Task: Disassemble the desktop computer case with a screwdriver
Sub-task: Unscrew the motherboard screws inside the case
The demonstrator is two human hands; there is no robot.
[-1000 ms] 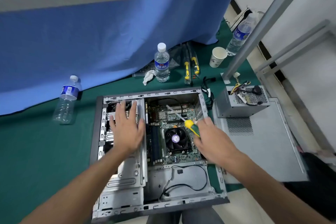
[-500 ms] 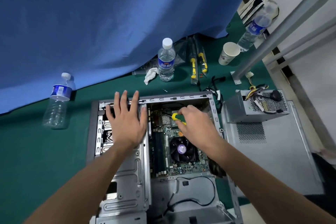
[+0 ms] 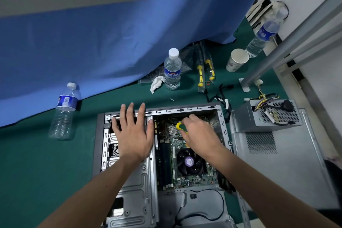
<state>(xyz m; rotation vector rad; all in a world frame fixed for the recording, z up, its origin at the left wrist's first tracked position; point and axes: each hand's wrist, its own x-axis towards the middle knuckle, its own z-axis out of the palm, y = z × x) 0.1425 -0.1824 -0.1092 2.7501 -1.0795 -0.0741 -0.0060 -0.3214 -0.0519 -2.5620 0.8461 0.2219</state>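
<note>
The desktop computer case (image 3: 187, 111) lies open on its side in the lower middle of the frame, on a green table cover (image 3: 37, 163). Inside it, the motherboard (image 3: 185, 179) with a round CPU fan (image 3: 188, 161) is visible in the right half, and a metal drive cage (image 3: 137, 190) fills the left half.

The left hand (image 3: 132, 133) rests flat on the upper part of the drive cage, with straight, spread fingers that reach the far edge of the case; it holds nothing. The right hand (image 3: 200, 133) is inside the case, above the fan, and its fingers are curled around the yellow and green handle of a screwdriver (image 3: 180, 127). The tip of the tool is hidden under the hand.

To the right of the case, a grey power supply unit (image 3: 266, 116) with loose cables sits on a removed side panel (image 3: 288, 172). Behind the case, in the upper middle, a water bottle (image 3: 172, 70) stands upright, with a crumpled tissue (image 3: 157, 83) just beside it. Two packed screwdrivers (image 3: 205, 72) and a paper cup (image 3: 237, 60) lie more to the right. An almost empty bottle (image 3: 63, 113) stands at the left, near a blue curtain (image 3: 111, 42).
</note>
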